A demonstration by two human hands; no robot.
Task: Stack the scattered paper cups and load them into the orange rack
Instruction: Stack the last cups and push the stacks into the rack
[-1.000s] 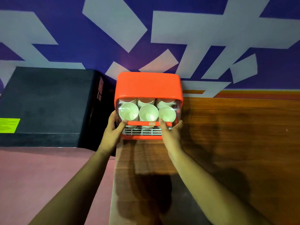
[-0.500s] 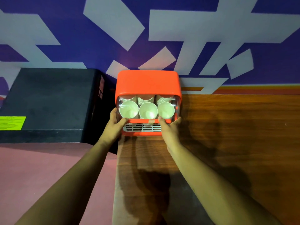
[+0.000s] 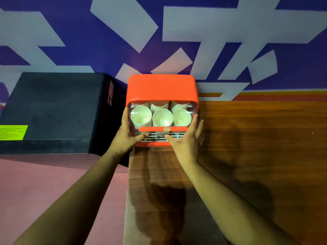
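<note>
The orange rack (image 3: 161,87) stands on the wooden table (image 3: 256,156) against the wall. Its clear front cover (image 3: 192,107) is down. Behind the cover are three rows of stacked white paper cups (image 3: 162,118), their mouths facing me. My left hand (image 3: 126,137) lies against the rack's left side with straight fingers, its thumb across the front grille. My right hand (image 3: 188,138) lies flat against the rack's right side, fingers spread and thumb on the grille. Neither hand holds a cup.
A large black box (image 3: 53,110) with a green label (image 3: 13,132) stands directly left of the rack. The table's left edge runs just below the rack, with reddish floor (image 3: 53,188) beyond it. The blue and white wall (image 3: 177,41) is right behind.
Both hands have left the orange handle bar at the cover's lower edge and moved outward to the rack's two sides. The cover now sits fully down.
</note>
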